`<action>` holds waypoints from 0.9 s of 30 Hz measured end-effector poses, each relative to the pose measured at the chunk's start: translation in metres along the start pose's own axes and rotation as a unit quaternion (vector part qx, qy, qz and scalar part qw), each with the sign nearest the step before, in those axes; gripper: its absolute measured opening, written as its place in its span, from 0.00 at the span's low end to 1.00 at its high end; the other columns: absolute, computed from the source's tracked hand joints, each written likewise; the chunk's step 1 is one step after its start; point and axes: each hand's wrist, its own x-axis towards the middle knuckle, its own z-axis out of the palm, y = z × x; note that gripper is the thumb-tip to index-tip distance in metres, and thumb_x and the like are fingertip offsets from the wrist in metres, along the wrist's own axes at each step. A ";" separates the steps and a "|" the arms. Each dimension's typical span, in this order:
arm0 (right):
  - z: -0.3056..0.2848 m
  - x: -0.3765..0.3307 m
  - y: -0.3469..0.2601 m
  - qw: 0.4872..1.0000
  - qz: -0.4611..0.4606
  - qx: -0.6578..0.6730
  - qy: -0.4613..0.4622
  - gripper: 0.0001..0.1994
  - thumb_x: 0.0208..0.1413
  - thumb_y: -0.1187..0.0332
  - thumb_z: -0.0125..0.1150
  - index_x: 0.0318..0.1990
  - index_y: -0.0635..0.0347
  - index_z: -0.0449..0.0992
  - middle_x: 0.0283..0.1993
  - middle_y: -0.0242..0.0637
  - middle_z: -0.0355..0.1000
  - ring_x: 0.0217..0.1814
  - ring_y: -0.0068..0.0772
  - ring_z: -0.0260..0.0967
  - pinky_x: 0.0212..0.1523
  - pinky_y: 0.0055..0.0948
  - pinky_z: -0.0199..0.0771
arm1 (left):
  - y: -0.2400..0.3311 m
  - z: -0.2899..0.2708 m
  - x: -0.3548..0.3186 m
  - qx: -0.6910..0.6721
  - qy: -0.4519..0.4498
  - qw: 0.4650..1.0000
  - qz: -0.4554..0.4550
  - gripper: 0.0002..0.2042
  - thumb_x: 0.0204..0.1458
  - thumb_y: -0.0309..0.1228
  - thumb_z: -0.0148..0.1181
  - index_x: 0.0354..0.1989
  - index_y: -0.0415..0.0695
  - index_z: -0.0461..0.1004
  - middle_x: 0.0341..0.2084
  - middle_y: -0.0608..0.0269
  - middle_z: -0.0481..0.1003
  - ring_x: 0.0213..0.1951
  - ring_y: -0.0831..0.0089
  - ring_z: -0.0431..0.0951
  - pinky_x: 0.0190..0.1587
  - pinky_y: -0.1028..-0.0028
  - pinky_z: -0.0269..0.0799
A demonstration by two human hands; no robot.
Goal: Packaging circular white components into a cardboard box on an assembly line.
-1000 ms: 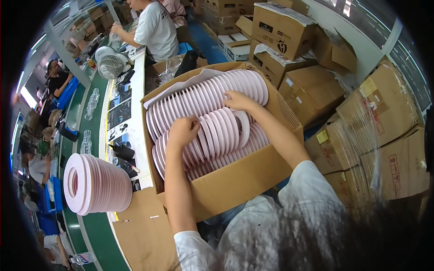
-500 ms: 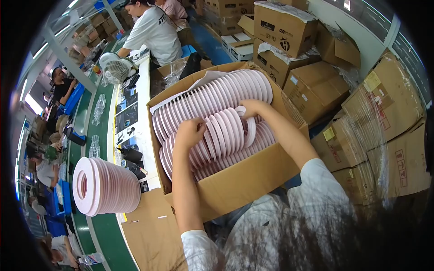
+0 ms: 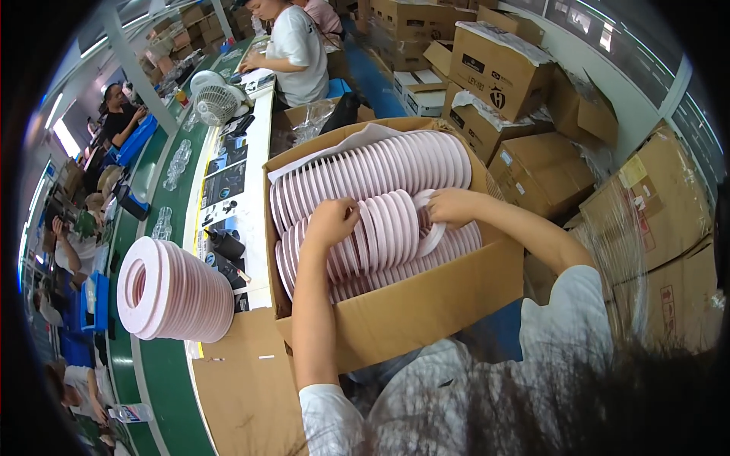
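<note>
Pink rings [image 3: 380, 232] bunched between both hands, lifted a little above rows packed in box [image 3: 426, 304]. Left hand [image 3: 332, 220] curled against near end of bunch, fingers bent. Right hand [image 3: 450, 207] closed on far end, pinching last ring. Separate ring stack [image 3: 175, 290] lying left of left hand, beside box.

pink rings [image 3: 380, 232], upright rows, boxed

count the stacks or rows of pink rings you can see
3: a back row in the cardboard box, a front batch between left hand and right hand, a stack on the table. More may lie beneath.
</note>
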 end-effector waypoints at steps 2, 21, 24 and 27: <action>-0.038 -0.003 0.003 0.999 0.044 0.003 -0.024 0.07 0.38 0.68 0.64 0.28 0.58 0.78 0.26 0.38 0.74 0.34 0.39 0.73 0.40 0.37 0.73 | -0.011 -0.002 -0.008 0.012 0.013 1.000 0.006 0.08 0.48 0.29 0.58 0.33 0.40 0.80 0.27 0.48 0.78 0.31 0.52 0.79 0.37 0.63 0.75; -0.037 -0.053 0.012 0.682 0.214 0.655 0.246 0.14 0.54 0.69 0.62 0.45 0.67 0.72 0.37 0.38 0.76 0.35 0.23 0.73 0.42 0.25 0.74 | -0.004 0.005 -0.003 -0.003 0.012 1.000 0.009 0.08 0.47 0.32 0.56 0.28 0.41 0.79 0.25 0.46 0.77 0.31 0.48 0.77 0.39 0.57 0.73; -0.033 -0.044 0.018 0.714 0.274 0.594 0.250 0.08 0.53 0.71 0.60 0.37 0.66 0.76 0.30 0.34 0.75 0.31 0.22 0.71 0.35 0.23 0.72 | -0.007 0.006 -0.004 0.002 0.015 1.000 0.014 0.09 0.48 0.32 0.56 0.28 0.41 0.79 0.25 0.46 0.77 0.31 0.48 0.77 0.39 0.57 0.73; -0.049 -0.042 0.036 0.663 0.333 0.504 0.442 0.04 0.53 0.75 0.57 0.35 0.67 0.75 0.29 0.37 0.76 0.29 0.21 0.72 0.32 0.23 0.71 | -0.007 0.010 -0.004 0.002 0.020 0.999 0.030 0.08 0.48 0.30 0.58 0.29 0.38 0.79 0.24 0.47 0.77 0.29 0.51 0.78 0.36 0.61 0.74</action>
